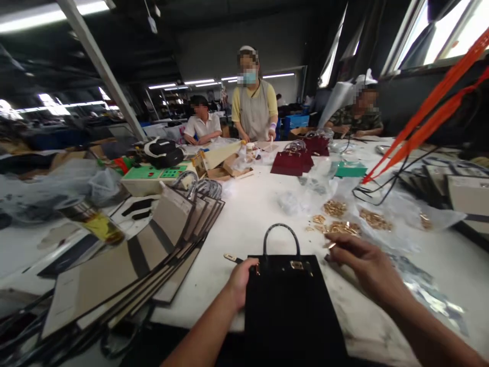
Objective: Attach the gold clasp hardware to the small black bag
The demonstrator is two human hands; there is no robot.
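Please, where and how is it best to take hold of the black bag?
Probably by the top of its handle, coming from the right: the handle forms an open loop beyond the upper edge of the black bag, while the left hand occupies the upper left corner.

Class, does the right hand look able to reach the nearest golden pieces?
Probably yes: the right hand is just beside the golden pieces, with nothing visible between, though it seems to pinch a small shiny piece.
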